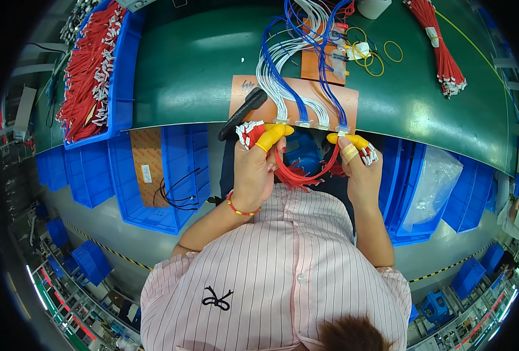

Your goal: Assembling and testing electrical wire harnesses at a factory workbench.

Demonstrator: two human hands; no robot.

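My left hand (253, 178), with a yellow finger cot, closes round a bunch of red wires (297, 177) whose white-tipped ends stick out beside the fingers. The wires hang in a loop between both hands, below the table edge. Closed on the other side of this bunch, my right hand (363, 175) also wears a yellow cot and a beige plaster; white tips show past its fingers. Its fingertips are close to a clear connector (342, 130) on the blue wires (335, 96). White wires (280, 93) run to similar connectors along the front of a brown board (351, 102).
A black curved handle-like piece (245, 114) lies over the board's left side. An orange fixture (312, 65) and yellow rubber bands (393, 51) lie behind. A blue bin (125, 82) of red wires stands left; another red bundle (441, 55) lies right. Blue bins (183, 158) sit below the green table (183, 70).
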